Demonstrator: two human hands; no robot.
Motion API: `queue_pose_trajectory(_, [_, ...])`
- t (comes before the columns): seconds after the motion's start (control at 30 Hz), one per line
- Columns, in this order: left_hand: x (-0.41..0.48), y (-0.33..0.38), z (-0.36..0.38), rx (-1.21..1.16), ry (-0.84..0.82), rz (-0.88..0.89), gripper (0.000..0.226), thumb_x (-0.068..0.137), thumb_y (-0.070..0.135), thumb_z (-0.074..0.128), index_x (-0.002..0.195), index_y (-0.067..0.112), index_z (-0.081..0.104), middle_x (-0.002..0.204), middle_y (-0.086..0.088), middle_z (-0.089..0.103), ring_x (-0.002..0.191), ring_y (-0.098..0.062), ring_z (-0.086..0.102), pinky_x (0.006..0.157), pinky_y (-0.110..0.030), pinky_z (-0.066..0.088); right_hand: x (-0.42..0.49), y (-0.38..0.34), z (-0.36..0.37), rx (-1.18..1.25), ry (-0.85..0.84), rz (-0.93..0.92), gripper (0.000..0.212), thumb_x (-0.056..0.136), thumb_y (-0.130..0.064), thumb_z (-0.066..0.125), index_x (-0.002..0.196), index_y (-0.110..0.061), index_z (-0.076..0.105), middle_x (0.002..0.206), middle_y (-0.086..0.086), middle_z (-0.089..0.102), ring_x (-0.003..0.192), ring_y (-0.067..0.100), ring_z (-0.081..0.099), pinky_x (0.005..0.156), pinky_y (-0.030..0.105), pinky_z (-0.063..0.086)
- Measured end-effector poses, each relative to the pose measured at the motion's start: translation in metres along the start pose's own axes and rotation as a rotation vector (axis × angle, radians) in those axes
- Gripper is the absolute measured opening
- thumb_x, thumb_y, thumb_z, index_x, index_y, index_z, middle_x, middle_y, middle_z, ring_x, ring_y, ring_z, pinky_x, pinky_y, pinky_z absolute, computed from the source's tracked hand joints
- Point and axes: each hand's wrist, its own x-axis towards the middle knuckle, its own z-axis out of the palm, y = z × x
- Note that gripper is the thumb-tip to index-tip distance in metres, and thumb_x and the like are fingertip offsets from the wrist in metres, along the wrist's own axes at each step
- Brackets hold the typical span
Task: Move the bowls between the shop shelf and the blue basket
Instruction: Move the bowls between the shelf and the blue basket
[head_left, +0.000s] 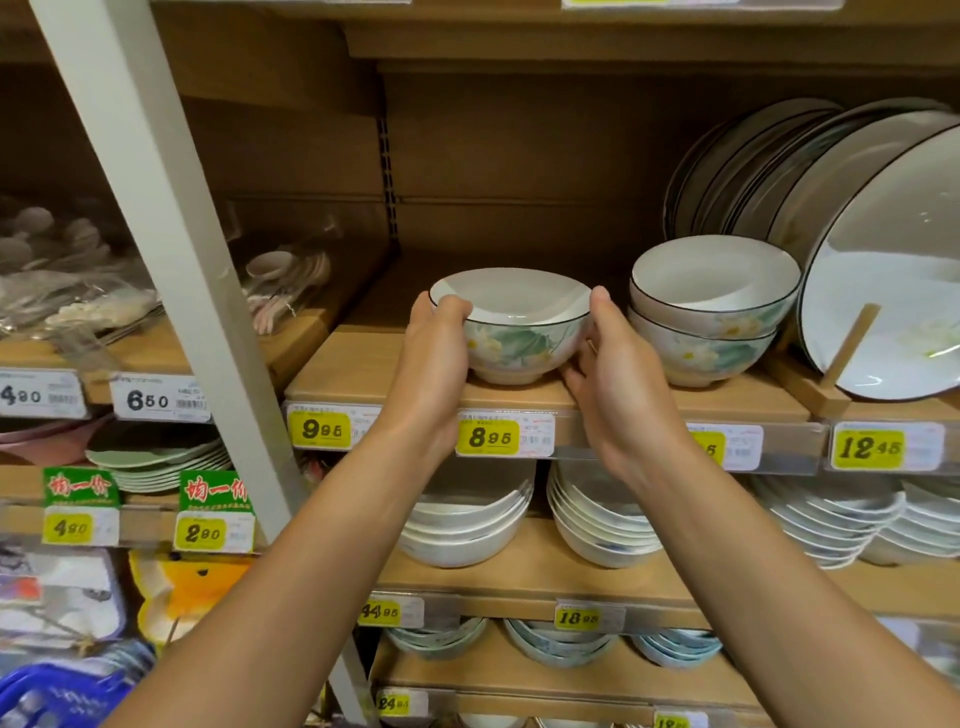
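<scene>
**Both hands on a flowered bowl at the shelf front**

The white ceramic bowl (511, 332), dark-rimmed and painted with green leaves and pale flowers, is empty and sits at the front of the wooden shop shelf (358, 371); whether its foot rests there or is just lifted I cannot tell. The left hand (434, 358) grips its left wall, thumb hooked over the rim. The right hand (618, 384) holds the opposite side, thumb at the rim and fingers (576, 376) curled against the lower wall. Just to the right stands a stack of two matching bowls (711, 312), the top one empty. The blue plastic basket (62, 691) shows at the lower left, its contents blurred.
</scene>
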Motion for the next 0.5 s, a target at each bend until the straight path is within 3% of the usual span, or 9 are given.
queue_pose_trajectory(0.17, [0.000, -0.004, -0.001, 0.023, -0.029, 0.013, 0.048, 0.087, 0.031, 0.045, 0.135, 0.026, 0.047, 0.114, 0.005, 0.065, 0.103, -0.009, 0.063, 0.074, -0.022, 0.052, -0.002, -0.002, 0.001, 0.067, -0.017, -0.010, 0.052, 0.100, -0.044, 0.040, 0.148, -0.023, 0.037, 0.145, -0.007, 0.048, 0.129, 0.006, 0.047, 0.113, 0.035, 0.035])
queue_pose_trajectory(0.3, [0.001, -0.003, -0.006, 0.025, -0.095, -0.018, 0.056, 0.089, 0.035, 0.047, 0.143, 0.025, 0.040, 0.121, 0.005, 0.063, 0.102, -0.005, 0.063, 0.068, -0.017, 0.052, -0.003, -0.003, 0.000, 0.092, -0.021, 0.007, 0.054, 0.100, -0.043, 0.041, 0.149, -0.020, 0.034, 0.147, -0.005, 0.046, 0.133, 0.009, 0.044, 0.114, 0.038, 0.034])
queue_pose_trajectory(0.4, [0.003, 0.000, -0.015, 0.014, -0.115, -0.058, 0.078, 0.078, 0.047, 0.050, 0.150, 0.023, 0.031, 0.145, 0.003, 0.048, 0.127, -0.010, 0.049, 0.102, -0.030, 0.043, -0.006, -0.005, 0.000, 0.122, 0.010, -0.002, 0.057, 0.100, -0.042, 0.042, 0.151, -0.017, 0.030, 0.152, -0.002, 0.040, 0.137, 0.010, 0.039, 0.117, 0.037, 0.030])
queue_pose_trajectory(0.5, [-0.005, 0.004, -0.027, 0.000, -0.113, -0.022, 0.079, 0.076, 0.048, 0.050, 0.149, 0.028, 0.031, 0.151, 0.006, 0.039, 0.132, -0.010, 0.043, 0.113, -0.035, 0.033, -0.019, -0.007, -0.001, 0.095, 0.069, -0.039, 0.056, 0.101, -0.040, 0.041, 0.151, -0.018, 0.028, 0.153, -0.002, 0.037, 0.137, 0.008, 0.038, 0.116, 0.031, 0.031])
